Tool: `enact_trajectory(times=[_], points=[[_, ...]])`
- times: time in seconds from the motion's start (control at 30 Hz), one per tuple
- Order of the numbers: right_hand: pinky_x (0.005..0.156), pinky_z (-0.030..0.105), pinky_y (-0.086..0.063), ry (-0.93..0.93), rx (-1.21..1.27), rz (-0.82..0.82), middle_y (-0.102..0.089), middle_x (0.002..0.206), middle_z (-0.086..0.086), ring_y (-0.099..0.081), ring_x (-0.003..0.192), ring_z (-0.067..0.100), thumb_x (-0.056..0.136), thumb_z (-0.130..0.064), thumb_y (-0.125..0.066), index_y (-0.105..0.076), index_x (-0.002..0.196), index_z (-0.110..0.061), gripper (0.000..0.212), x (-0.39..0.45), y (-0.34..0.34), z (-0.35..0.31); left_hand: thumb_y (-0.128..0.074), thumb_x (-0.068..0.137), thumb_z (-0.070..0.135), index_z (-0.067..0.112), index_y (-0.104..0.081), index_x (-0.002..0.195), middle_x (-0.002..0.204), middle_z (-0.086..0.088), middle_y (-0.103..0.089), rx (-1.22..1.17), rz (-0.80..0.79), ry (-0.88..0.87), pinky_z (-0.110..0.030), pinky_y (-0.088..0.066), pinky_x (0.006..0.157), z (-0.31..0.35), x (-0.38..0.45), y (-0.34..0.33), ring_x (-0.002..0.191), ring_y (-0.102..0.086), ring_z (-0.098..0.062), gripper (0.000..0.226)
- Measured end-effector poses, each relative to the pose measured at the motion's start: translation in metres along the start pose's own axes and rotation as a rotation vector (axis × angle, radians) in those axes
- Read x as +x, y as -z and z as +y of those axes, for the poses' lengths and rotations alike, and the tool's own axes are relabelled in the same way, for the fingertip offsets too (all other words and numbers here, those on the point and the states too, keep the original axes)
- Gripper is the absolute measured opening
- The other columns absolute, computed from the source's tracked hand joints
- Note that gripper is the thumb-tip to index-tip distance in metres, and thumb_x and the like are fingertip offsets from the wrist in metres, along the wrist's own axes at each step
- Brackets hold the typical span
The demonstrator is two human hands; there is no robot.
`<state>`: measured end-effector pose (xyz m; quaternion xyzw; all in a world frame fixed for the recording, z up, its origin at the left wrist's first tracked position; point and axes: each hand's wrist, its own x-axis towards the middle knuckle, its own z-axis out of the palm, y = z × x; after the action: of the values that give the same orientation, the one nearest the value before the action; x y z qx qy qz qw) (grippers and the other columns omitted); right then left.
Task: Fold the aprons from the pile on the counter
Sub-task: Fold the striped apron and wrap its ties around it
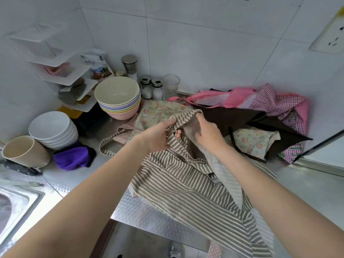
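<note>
A stack of pastel bowls (117, 97) and a stack of white bowls (54, 130) stand at the back left of the metal desk (141, 211), with two salt shakers (151, 89), a glass (170, 86) and a purple cloth (71, 158) nearby. Behind the hands lies the pile of aprons (260, 118): floral, pink, checked and dark brown, crowding the far right. The striped apron (186, 187) spreads over the desk's front edge, its top lifted. The left hand (158, 136) pinches the striped upper edge as its grip; the right hand (208, 135) curls around the fabric just beside it.
</note>
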<state>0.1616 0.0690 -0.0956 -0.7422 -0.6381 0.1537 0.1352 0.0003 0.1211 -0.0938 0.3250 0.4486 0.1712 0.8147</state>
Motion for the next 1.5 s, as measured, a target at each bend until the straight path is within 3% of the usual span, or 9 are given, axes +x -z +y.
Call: enact_trajectory(times=[0.33,0.6,0.7,0.87,0.9,0.97,1.0,1.33,1.5], points=[[0.091,0.037,-0.041,-0.073,0.032,0.045,-0.033,0.128,0.014,-0.041,0.117,0.032,0.084,-0.026,-0.066,-0.037,0.125,-0.007,0.053,0.025,0.005,0.008,-0.045,0.09,-0.01,0.004,-0.052,0.109,0.118,-0.017,-0.052,-0.081,0.226,-0.085,-0.02,-0.057,0.056,0.002,0.006,0.014,0.083,-0.062,-0.019,0.024],[0.111,0.05,-0.02,0.157,-0.05,0.186,-0.009,0.153,0.008,-0.021,0.136,0.03,0.076,-0.034,-0.071,-0.014,0.148,-0.026,0.092,0.015,0.006,0.0,-0.046,0.093,-0.001,0.006,-0.03,0.14,0.114,-0.015,-0.057,0.434,0.355,-0.05,-0.035,-0.052,0.084,-0.012,0.047,-0.017,0.09,-0.062,-0.023,0.05],[0.113,0.051,-0.023,0.255,0.172,-0.042,-0.03,0.151,-0.001,-0.04,0.125,0.017,0.087,-0.031,-0.05,-0.028,0.143,-0.036,0.061,0.02,0.016,-0.006,-0.039,0.096,-0.001,0.003,-0.03,0.141,0.133,-0.015,-0.049,0.473,0.457,-0.066,-0.032,-0.046,0.094,-0.004,0.06,-0.033,0.118,-0.054,-0.029,0.046],[0.108,0.033,-0.029,0.153,0.363,-0.222,-0.042,0.138,-0.006,-0.037,0.129,0.01,0.087,-0.046,-0.058,-0.049,0.131,-0.03,0.048,0.027,0.019,-0.007,-0.027,0.075,0.066,0.004,-0.047,0.125,0.088,-0.001,-0.056,-0.109,0.085,-0.253,-0.007,-0.048,0.059,-0.015,0.051,-0.034,0.064,-0.059,0.008,0.082],[0.104,0.031,-0.034,0.128,0.402,-0.174,-0.05,0.13,-0.006,-0.044,0.123,0.01,0.085,-0.037,-0.064,-0.056,0.123,-0.027,0.041,0.03,0.019,-0.004,-0.034,0.091,0.052,-0.003,-0.051,0.12,0.085,-0.006,-0.058,0.196,0.269,-0.197,-0.008,-0.048,0.062,-0.014,0.062,-0.033,0.067,-0.06,0.003,0.064],[0.097,0.029,-0.045,0.061,0.515,-0.042,-0.064,0.112,-0.004,-0.058,0.11,0.013,0.084,-0.014,-0.066,-0.066,0.105,-0.023,0.023,0.038,0.022,0.004,-0.048,0.096,0.012,0.001,-0.056,0.109,0.079,-0.004,-0.06,0.046,-0.03,0.019,-0.014,-0.049,0.058,-0.001,0.055,-0.039,0.061,-0.059,-0.003,0.019],[0.095,0.029,-0.047,0.037,0.527,0.005,-0.068,0.107,-0.002,-0.062,0.105,0.014,0.084,-0.007,-0.063,-0.068,0.101,-0.02,0.022,0.041,0.024,0.009,-0.051,0.094,0.007,0.005,-0.057,0.104,0.079,-0.002,-0.061,-0.039,-0.075,-0.146,-0.015,-0.049,0.057,0.001,0.061,-0.035,0.062,-0.06,-0.005,0.012],[0.097,0.034,-0.041,0.0,0.523,-0.163,-0.065,0.107,0.002,-0.057,0.106,0.018,0.098,-0.016,-0.045,-0.064,0.114,-0.01,0.026,0.048,0.028,0.012,-0.061,0.088,0.017,0.011,-0.053,0.105,0.086,0.002,-0.062,0.066,0.012,-0.129,-0.018,-0.047,0.064,0.014,0.045,-0.029,0.076,-0.057,-0.009,0.019],[0.064,0.024,-0.051,0.019,0.359,0.044,-0.07,0.095,0.005,-0.064,0.064,0.013,0.096,-0.012,-0.05,-0.068,0.11,-0.007,0.023,0.048,0.03,0.015,-0.054,0.092,0.009,0.013,-0.051,0.089,0.082,-0.001,-0.06,0.029,0.064,-0.127,-0.026,-0.052,0.076,0.014,0.041,-0.031,0.075,-0.058,-0.011,0.006]])
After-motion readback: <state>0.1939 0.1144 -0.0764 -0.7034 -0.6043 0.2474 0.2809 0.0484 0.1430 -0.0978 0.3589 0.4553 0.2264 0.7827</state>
